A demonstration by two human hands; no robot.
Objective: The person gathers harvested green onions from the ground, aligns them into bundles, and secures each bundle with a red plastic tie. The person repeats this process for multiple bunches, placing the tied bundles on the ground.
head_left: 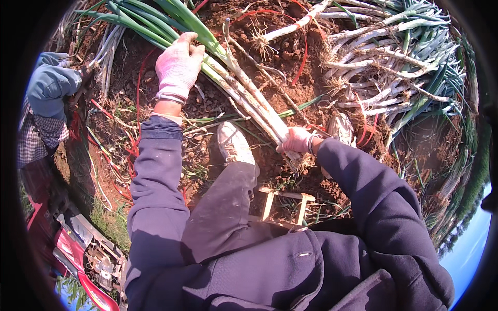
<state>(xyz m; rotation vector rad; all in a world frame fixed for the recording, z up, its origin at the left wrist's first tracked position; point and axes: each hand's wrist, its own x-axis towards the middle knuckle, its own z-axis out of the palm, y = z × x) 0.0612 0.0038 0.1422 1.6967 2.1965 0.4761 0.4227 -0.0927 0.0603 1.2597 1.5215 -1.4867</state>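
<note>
A bunch of long green onions (251, 101) slants across in front of me, green leaves at the upper left and roots at the lower right. My left hand (179, 67), in a pale pink glove, is closed around the stalks where white turns to green. Near the root end, my right hand (297, 141) grips the white bases, its fingers partly hidden by the stalks. A single green onion (295, 25) lies on the soil beyond the bunch.
At the right lies a large pile of green onions (384, 67). Red plastic strips (139, 98) trail over the brown soil. A wooden stool (288, 195) stands near my legs, by my shoe (233, 142). Another person's sleeve (54, 85) and a red machine (72, 254) are at the left.
</note>
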